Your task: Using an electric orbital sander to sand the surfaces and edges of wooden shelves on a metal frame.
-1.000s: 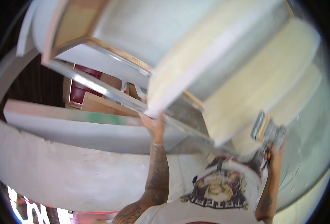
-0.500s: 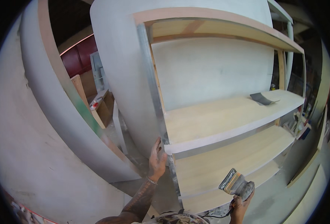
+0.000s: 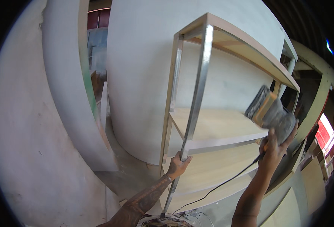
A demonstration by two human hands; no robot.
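Note:
A shelf unit with a silvery metal post (image 3: pixel 200 83), pale wooden shelves (image 3: pixel 216 123) and a light wooden top rim stands in front of me. My left hand (image 3: pixel 177 167) is wrapped round that front post just below the middle shelf. Raised at the right, my right hand (image 3: pixel 274 151) grips an electric sander (image 3: pixel 278 118) by its grey, dusty body. The sander's flat dark pad faces up and left, apart from the unit, in front of the middle shelf's right end. Its black cord (image 3: pixel 221 187) hangs down to the lower left.
Behind the unit rises a large curved white panel (image 3: pixel 136 90). Another curved panel (image 3: pixel 67 87) stands close at my left. Boards (image 3: pixel 312 178) lean at the right, near a bright opening. Below the shelves, the grey floor (image 3: pixel 221 210) has a cable on it.
My left hand has closed round the metal post, which it only touched with open fingers before. My right hand has lifted the sander up and right. My view has shifted, showing the unit's left side.

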